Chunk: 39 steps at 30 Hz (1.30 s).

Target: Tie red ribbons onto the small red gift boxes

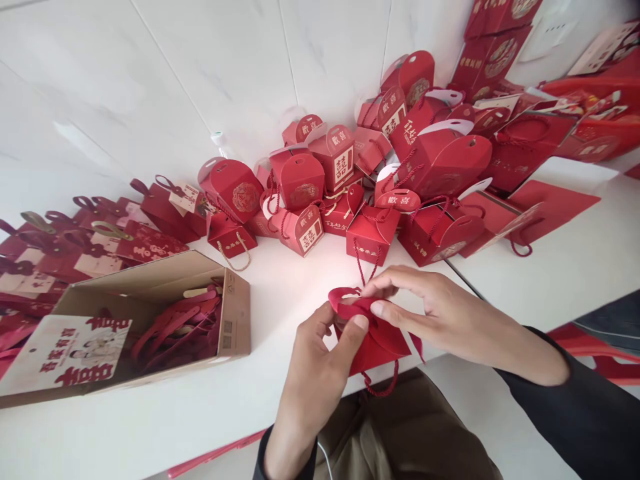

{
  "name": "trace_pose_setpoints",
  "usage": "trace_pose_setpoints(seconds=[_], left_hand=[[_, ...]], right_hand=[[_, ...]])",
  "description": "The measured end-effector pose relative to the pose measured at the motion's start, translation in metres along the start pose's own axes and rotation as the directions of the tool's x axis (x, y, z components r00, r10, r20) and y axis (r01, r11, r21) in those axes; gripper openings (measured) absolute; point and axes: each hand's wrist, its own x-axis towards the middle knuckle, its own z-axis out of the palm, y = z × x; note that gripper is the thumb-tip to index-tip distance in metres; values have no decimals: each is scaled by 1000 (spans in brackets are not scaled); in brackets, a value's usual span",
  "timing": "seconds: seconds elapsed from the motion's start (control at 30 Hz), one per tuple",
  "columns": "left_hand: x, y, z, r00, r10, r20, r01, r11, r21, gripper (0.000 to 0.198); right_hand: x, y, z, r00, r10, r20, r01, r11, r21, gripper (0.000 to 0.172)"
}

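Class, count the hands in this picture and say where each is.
2. The left hand is at lower centre, the right hand beside it on the right; both grip one red box.

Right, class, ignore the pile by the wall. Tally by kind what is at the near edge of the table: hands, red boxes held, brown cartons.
Hands: 2, left hand and right hand
Held red paper box: 1
Open brown carton: 1
Total: 4

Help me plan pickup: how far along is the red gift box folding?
Done: a heap of assembled red paper gift boxes with cord handles. In hand: left hand and right hand pinch one partly folded red paper box. Left: flat red pieces in the brown cardboard carton, more flat red blanks stacked beside it.
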Motion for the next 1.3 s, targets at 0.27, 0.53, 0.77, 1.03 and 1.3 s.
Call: trace_pose_setpoints(seconds=[0.27,0.53,0.77,1.03,1.3], left_hand=[[0,-1,3,998,5,-59,-1,998,58,22],[-2,-23,4,963,-61,-262,2,975,-221,24],[-3,-30,7,922,-8,-387,-87,970,-225,28],[-6,-32,6,895,-22,-446,-56,985,-161,30],[-5,-35,8,886,-59,-460,-30,983,-183,30]], right_hand=[[5,-3,23,983,-151,-106,152,988,1,18],[0,8,24,975,26,-220,-2,994,108,17],[-5,25,23,968,122,-218,-98,988,120,25],[-8,30,24,964,173,-204,-154,982,109,28],[-8,34,25,957,199,-210,-187,979,77,30]])
